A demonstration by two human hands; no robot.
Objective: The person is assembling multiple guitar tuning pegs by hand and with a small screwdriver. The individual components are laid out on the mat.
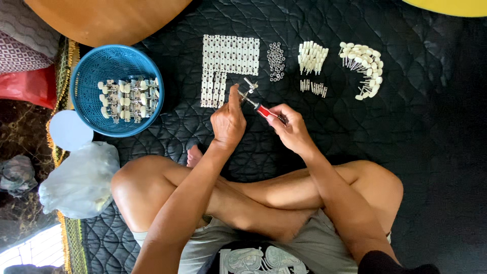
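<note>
My left hand (228, 121) pinches a small metal tuner part (247, 89) with a white knob, held above the black quilted mat (304, 132). In my right hand (290, 128) is a red-handled screwdriver (262, 109), its tip against that part. Just beyond my hands lie white plates in rows (225, 63). To the right of the plates are a cluster of small metal washers (276, 61), a bunch of white pegs (311, 57), small metal pins (312, 87) and an arc of white-knobbed pins (365, 66).
A blue plastic basket (91, 109) at the left holds several finished tuner assemblies (128, 98). Beside it lie a pale round lid (70, 130) and a clear plastic bag (81, 180). A wooden curved body (106, 18) sits at the top left. My crossed legs (253, 195) fill the foreground.
</note>
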